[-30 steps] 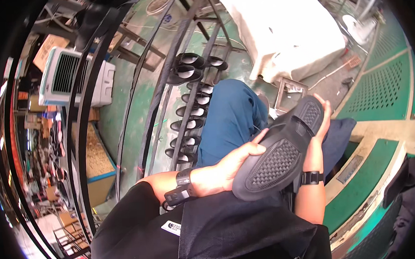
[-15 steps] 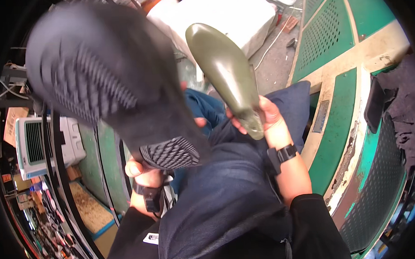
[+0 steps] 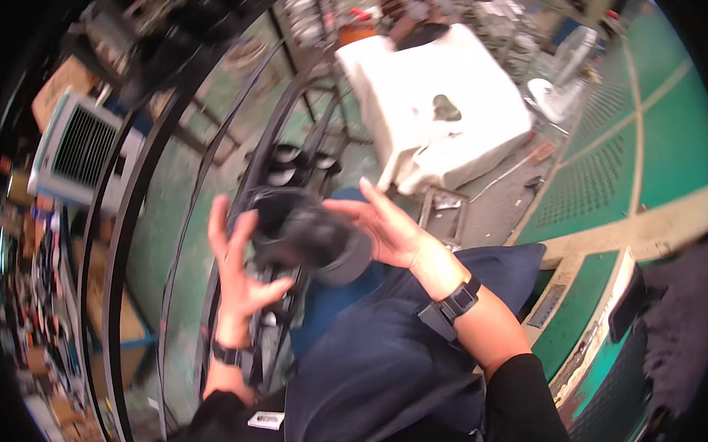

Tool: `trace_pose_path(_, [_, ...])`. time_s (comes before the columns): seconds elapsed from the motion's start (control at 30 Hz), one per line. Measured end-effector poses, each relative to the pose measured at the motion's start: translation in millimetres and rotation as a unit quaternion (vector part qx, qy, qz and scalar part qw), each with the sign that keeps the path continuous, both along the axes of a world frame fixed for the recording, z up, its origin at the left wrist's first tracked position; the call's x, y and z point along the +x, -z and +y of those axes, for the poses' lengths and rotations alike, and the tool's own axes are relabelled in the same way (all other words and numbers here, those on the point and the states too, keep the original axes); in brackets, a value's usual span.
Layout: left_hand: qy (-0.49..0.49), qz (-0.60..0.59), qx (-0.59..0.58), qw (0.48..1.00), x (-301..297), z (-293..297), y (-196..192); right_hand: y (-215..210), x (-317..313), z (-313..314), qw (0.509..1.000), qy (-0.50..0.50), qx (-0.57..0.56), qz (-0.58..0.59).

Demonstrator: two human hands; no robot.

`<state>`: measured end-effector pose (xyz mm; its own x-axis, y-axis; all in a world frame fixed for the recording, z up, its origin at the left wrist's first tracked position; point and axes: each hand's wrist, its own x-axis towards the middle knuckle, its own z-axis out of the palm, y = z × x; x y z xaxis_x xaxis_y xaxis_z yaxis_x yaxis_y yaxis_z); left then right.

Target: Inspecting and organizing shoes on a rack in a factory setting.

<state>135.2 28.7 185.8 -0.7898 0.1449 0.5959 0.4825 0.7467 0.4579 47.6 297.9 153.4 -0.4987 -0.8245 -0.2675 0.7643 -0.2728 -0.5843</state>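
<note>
A black shoe (image 3: 311, 235), blurred by motion, is between my two hands, seen roughly end-on. My left hand (image 3: 240, 267) is beside it with fingers spread and thumb apart. On the other side my right hand (image 3: 386, 227) is also open, its fingers stretched toward the shoe. Whether the fingertips touch it I cannot tell. A dark greenish rounded thing (image 3: 446, 108) lies on the white-covered table (image 3: 394, 75) ahead; its kind is too small to make out.
Dark metal rack bars (image 3: 120, 257) rise on the left, with dark rounded things (image 3: 291, 164) among them ahead. A white air cooler (image 3: 82, 151) stands beyond. Across the table are another person's gloved hands (image 3: 427, 9). Green panels (image 3: 585, 201) are on the right.
The olive shoe last has left my right hand. The black shoe is away from its near position on the left, now lower between my hands, and both hands have opened. The view has shifted.
</note>
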Motion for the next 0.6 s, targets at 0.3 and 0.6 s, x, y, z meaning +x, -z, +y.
trace_pose_path(0.3, [0.029, -0.403, 0.125, 0.906, -38, -12, 76, 9, 19, -38, 0.938, 0.034, 0.274, 0.207])
trace_pose_path(0.6, [-0.190, -0.438, -0.103, 0.873, -102, -61, 232, -69, 8, 60, 0.899, 0.091, 0.323, 0.282])
